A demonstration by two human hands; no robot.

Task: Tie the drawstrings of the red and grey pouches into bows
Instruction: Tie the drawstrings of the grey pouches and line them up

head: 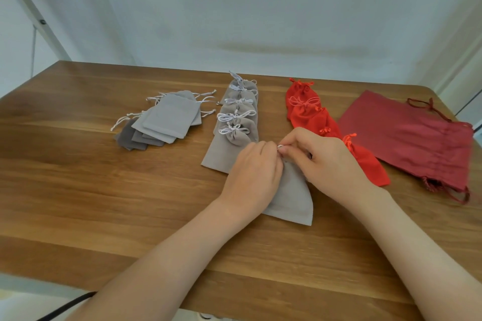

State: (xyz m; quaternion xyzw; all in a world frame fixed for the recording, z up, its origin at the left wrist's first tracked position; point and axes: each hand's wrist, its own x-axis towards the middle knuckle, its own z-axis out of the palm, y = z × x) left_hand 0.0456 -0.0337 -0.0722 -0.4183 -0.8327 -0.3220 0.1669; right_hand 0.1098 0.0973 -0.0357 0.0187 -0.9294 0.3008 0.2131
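Grey pouch flat on the counter in front of me, mouth at 12 o'clock. My left hand and right hand are together there, fingertips pinching its white drawstring and hiding the mouth. Tied grey pouches in a row at 11, untied grey stack at 10, tied red pouches at 1, the nearest partly under my right hand, big dark red pouches at 2.

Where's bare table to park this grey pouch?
Free: near-left table, in front of the untied grey stack; also the strip between that stack and the tied grey row. Crowded: right side, red pouches beside dark red bags.
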